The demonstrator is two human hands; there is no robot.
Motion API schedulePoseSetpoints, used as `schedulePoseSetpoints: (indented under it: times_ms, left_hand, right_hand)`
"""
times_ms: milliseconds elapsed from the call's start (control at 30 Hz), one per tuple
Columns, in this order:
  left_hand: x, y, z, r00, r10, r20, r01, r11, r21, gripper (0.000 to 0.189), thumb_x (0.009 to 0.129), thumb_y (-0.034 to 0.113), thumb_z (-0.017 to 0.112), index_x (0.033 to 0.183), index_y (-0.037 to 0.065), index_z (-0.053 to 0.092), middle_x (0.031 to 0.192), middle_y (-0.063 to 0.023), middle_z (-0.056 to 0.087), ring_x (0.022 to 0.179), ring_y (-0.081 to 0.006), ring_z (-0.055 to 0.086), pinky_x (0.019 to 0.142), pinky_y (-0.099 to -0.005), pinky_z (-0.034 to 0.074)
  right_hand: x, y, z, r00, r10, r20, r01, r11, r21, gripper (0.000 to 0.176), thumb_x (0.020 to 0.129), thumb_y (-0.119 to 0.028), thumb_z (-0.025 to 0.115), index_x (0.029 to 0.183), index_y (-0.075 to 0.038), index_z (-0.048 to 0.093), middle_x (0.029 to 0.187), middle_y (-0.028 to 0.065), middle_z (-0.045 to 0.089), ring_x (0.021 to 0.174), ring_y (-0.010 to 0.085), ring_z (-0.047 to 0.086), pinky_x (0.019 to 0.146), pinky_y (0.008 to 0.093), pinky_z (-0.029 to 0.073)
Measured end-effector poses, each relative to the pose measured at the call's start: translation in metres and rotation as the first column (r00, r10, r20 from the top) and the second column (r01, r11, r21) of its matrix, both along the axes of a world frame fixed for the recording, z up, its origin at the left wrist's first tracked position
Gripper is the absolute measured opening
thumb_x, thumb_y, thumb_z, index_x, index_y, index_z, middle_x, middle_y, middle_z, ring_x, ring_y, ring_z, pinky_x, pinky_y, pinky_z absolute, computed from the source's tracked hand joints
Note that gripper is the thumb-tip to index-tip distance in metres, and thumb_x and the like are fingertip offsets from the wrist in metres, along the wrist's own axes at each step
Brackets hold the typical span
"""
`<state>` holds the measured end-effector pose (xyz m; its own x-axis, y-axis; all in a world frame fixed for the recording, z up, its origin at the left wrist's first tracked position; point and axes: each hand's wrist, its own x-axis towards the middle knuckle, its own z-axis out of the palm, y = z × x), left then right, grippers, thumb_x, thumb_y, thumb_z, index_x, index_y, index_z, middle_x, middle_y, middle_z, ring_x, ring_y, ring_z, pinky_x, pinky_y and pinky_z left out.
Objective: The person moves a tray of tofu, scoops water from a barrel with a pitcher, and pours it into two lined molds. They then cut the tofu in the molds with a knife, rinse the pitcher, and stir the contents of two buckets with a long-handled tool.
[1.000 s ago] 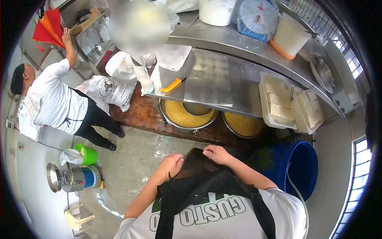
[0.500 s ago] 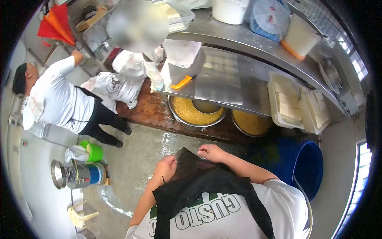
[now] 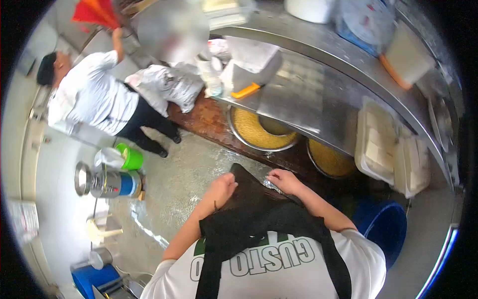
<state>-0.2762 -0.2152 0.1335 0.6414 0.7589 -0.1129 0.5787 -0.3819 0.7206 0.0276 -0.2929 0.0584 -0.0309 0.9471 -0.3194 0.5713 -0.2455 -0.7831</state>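
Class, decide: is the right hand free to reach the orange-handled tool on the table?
Probably not: the right hand is on the black apron, and the orange-handled tool lies well beyond it.

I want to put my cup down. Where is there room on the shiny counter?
The bare steel counter between the orange-handled tool and the trays of white blocks is free. So is the wet floor between the green bucket and the left hand on the black apron. The upper shelf is crowded with tubs.
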Motion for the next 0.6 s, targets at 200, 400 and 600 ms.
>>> schedulePoseSetpoints:
  times_ms: [200, 400, 600]
  left_hand:
    - [0.021, 0.001, -0.016, 0.998, -0.053, 0.015, 0.049, 0.985, 0.164, 0.013, 0.099, 0.011, 0.064, 0.100, 0.000, 0.072, 0.096, -0.0226, 0.071, 0.090, -0.0404, 0.069, 0.080, -0.0440, 0.055]
    - [0.021, 0.011, -0.001, 0.983, 0.128, -0.134, -0.121, 0.991, 0.056, 0.020, 0.097, 0.008, 0.062, 0.112, 0.003, 0.073, 0.098, -0.0222, 0.074, 0.091, -0.0406, 0.073, 0.082, -0.0466, 0.057]
    - [0.027, 0.012, 0.019, 0.969, 0.137, -0.204, -0.136, 0.990, 0.019, 0.019, 0.098, 0.011, 0.062, 0.113, 0.004, 0.073, 0.092, -0.0206, 0.075, 0.086, -0.0387, 0.074, 0.077, -0.0448, 0.057]
  right_hand:
    - [0.031, -0.017, -0.008, 1.000, -0.009, 0.016, 0.009, 1.000, -0.023, 0.040, 0.101, -0.044, 0.064, 0.114, -0.007, 0.071, 0.111, 0.0203, 0.074, 0.106, 0.0410, 0.069, 0.091, 0.0498, 0.054]
    - [0.050, -0.028, -0.003, 0.999, -0.047, -0.016, 0.048, 0.999, 0.019, 0.041, 0.101, -0.045, 0.062, 0.114, -0.007, 0.072, 0.111, 0.0199, 0.074, 0.107, 0.0413, 0.069, 0.092, 0.0498, 0.054]
    - [0.062, -0.036, -0.019, 0.993, -0.115, 0.003, 0.115, 0.993, 0.031, 0.037, 0.102, -0.041, 0.064, 0.115, -0.007, 0.071, 0.111, 0.0179, 0.074, 0.107, 0.0381, 0.070, 0.093, 0.0465, 0.055]
